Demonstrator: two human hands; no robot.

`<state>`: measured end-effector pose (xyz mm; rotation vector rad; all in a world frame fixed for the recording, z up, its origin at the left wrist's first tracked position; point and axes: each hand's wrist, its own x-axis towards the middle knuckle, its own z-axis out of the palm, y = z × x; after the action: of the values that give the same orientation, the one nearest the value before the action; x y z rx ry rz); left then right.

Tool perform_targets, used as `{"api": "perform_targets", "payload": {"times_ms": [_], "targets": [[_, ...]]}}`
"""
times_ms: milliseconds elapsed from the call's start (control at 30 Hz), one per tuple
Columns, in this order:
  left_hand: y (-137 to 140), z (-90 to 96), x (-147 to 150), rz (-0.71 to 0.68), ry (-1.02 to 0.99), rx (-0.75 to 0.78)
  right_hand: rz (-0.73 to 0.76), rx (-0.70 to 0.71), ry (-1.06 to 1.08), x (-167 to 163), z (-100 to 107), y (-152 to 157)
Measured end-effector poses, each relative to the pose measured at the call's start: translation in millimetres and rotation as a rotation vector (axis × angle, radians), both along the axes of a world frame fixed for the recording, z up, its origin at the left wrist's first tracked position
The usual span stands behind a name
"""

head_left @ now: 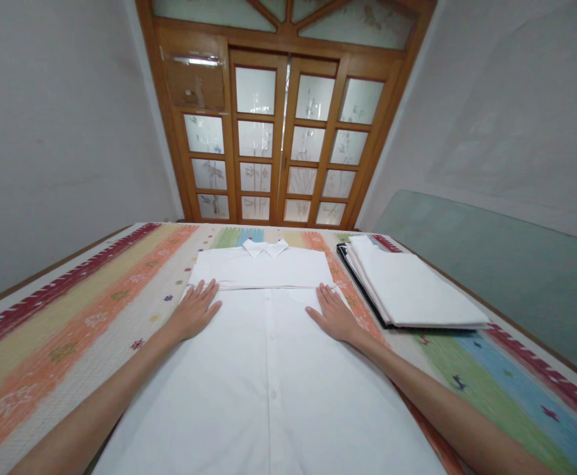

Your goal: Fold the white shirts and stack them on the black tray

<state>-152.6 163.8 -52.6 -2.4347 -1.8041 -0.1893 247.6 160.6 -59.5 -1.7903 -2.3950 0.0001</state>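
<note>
The white shirt (269, 356) before you is thin, matt cloth, mostly smooth, closed by small buttons (272, 394) that look like plastic. To your right, the folded white cloth (417, 287) is also smooth and matt. The striped cover (85, 310) beneath is woven fabric, matt and faintly textured. Ahead of you, doors (282, 142) of lightly glossy wood frame frosted glass panes (255, 140); the walls (61, 112) look matt.

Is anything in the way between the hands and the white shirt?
No, nothing that I can see. The left hand and the right hand both rest right on the white shirt. The folded white cloth lies off to the right side, not between them.
</note>
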Motion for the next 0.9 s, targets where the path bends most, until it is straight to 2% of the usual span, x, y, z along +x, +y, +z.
{"api": "perform_targets", "payload": {"times_ms": [233, 367, 533, 700, 900], "targets": [[-29, -5.0, 5, -0.035, -0.012, -0.008, 0.179, -0.043, -0.01, -5, 6, 3], [-49, -4.2, 10, -0.072, -0.013, 0.004, 0.274, -0.065, 0.044, -32, 13, 6], [-88, -0.1, 6, -0.109, 0.0, 0.005, 0.446, -0.093, 0.104, -78, 23, 3], [-112, 0.8, -3, -0.114, -0.007, 0.031, 0.722, -0.027, 0.098, -111, 27, -36], [-115, 1.1, -4, -0.105, -0.021, 0.021, 0.983, -0.061, 0.132, -108, 37, -91]]}}
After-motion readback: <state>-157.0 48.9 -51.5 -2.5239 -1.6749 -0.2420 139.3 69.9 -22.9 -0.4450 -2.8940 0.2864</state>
